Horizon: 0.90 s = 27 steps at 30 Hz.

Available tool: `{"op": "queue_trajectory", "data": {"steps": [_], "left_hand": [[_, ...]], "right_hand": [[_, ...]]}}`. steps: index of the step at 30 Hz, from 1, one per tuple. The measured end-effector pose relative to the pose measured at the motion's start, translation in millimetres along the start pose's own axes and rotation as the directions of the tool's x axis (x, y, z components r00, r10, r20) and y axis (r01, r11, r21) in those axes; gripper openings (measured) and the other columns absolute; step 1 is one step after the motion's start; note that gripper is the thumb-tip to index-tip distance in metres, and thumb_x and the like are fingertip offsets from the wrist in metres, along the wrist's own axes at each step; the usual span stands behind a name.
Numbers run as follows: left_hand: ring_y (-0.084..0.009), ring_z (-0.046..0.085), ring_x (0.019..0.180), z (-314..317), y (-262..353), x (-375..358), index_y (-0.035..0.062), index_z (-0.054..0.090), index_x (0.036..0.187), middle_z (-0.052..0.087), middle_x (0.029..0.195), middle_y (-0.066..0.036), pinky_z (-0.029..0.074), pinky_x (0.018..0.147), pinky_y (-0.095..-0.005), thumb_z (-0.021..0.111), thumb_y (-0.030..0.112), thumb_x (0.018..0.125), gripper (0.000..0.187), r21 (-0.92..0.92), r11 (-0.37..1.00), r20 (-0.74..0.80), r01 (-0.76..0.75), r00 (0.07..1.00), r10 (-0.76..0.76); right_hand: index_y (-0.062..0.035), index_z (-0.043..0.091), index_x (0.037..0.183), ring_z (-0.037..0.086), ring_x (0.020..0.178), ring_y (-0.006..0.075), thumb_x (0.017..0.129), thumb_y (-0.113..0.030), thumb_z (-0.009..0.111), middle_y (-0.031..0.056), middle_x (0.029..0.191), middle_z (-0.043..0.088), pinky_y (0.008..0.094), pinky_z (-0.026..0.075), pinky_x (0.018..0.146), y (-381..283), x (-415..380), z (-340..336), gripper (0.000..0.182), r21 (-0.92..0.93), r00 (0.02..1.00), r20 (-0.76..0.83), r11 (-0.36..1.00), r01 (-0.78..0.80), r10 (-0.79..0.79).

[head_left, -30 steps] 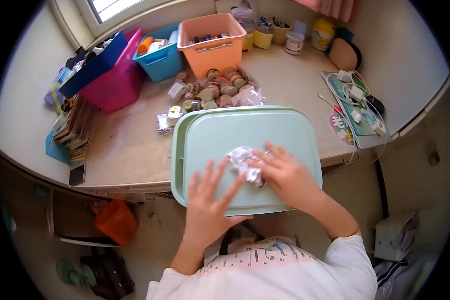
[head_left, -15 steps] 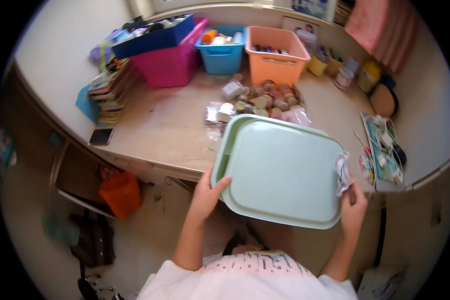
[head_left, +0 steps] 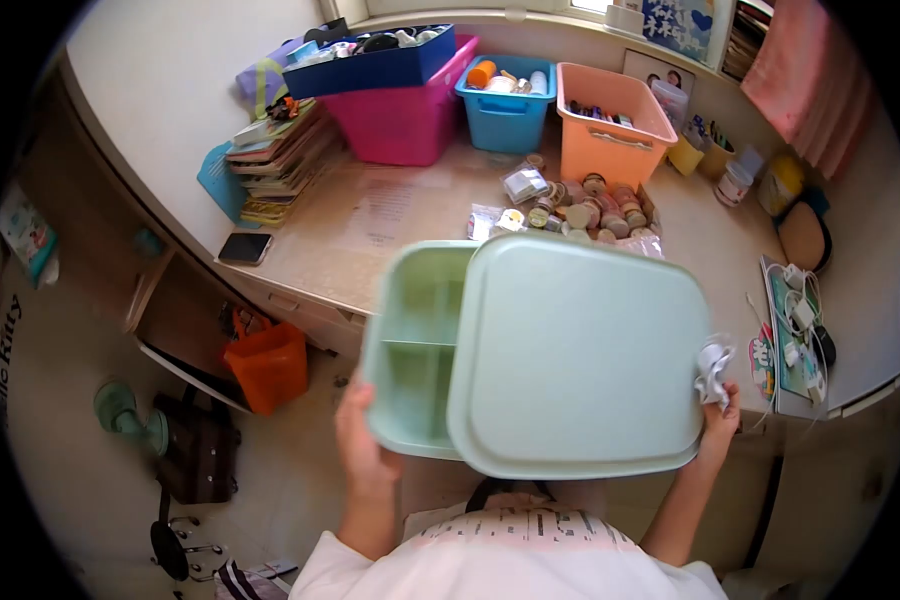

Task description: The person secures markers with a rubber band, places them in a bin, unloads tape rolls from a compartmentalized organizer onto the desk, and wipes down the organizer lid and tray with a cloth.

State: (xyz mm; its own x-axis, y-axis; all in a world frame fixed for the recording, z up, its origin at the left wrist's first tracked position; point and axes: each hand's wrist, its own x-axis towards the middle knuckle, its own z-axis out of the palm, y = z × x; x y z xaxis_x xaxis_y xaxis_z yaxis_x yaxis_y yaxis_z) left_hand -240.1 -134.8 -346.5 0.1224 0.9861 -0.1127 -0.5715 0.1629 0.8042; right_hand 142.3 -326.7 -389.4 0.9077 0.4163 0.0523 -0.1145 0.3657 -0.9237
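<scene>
Evidently you held the pale green lid (head_left: pixel 580 350) at its right edge, your right hand (head_left: pixel 715 420) clenched on it and a crumpled white wipe (head_left: pixel 712 368). Your left hand (head_left: pixel 362 450) gripped the divided box (head_left: pixel 415 365) from below, both lifted off the table (head_left: pixel 370 215). You needed the box level and the lid slid squarely, since the wipe probably weakened that grip.

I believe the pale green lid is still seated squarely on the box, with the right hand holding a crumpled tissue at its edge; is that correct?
Not quite: the head view shows the lid slid sideways, exposing the box compartments. The right hand does hold the crumpled tissue at the lid's edge.
</scene>
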Motion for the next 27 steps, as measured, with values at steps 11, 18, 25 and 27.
{"op": "queue_trajectory", "data": {"steps": [11,18,25,27], "left_hand": [[-0.0325,0.049,0.136,-47.8,5.4,102.5,0.0068,0.039,0.158,0.047,0.155,-0.012,0.043,0.11,-0.0516,0.052,0.027,0.105,0.057,0.057,0.914,-0.49,-0.402,0.786,0.376],[-0.0281,0.043,0.142,-18.0,-44.6,139.4,0.0064,0.022,0.163,0.035,0.164,-0.011,0.032,0.12,-0.045,0.058,0.031,0.108,0.071,0.155,0.857,-0.235,-0.491,0.824,0.515],[-0.0405,0.027,0.155,75.3,-56.6,25.3,0.0107,0.045,0.155,0.041,0.162,-0.011,0.024,0.124,-0.056,0.089,0.042,0.076,0.096,0.527,0.19,0.847,-0.828,0.529,-0.042],[-0.0447,0.029,0.154,97.6,-64.1,20.7,0.0163,0.052,0.152,0.042,0.164,-0.01,0.021,0.123,-0.0627,0.092,0.031,0.07,0.092,0.466,0.083,0.87,-0.881,0.439,-0.226]], "right_hand": [[-0.0116,0.059,0.1,0.062,0.095,0.0099,0.08,0.002,0.078,-0.0008,0.103,0.066,0.0247,0.05,0.086,-8.6,-3.2,-81.4,0.031,-0.143,0.987,0.118,0.986,-0.089,0.106],[-0.0041,0.062,0.097,0.059,0.094,0.0108,0.084,0.01,0.075,0.0013,0.103,0.065,0.0248,0.049,0.085,23.2,-20.3,7.5,0.023,-0.323,0.999,-0.053,0.946,-0.026,0.009],[-0.0024,0.062,0.099,0.059,0.091,0.0143,0.085,0.006,0.072,0.0034,0.095,0.064,0.0294,0.049,0.087,22.2,-8.3,43.3,0.02,-0.609,0.992,0.001,0.786,0.103,-0.13],[-0.0029,0.06,0.096,0.061,0.089,0.0236,0.083,0.006,0.071,0.0081,0.093,0.064,0.0331,0.05,0.085,18.1,-5.9,50.6,0.019,-0.724,0.984,0.069,0.671,0.161,-0.162]]}}
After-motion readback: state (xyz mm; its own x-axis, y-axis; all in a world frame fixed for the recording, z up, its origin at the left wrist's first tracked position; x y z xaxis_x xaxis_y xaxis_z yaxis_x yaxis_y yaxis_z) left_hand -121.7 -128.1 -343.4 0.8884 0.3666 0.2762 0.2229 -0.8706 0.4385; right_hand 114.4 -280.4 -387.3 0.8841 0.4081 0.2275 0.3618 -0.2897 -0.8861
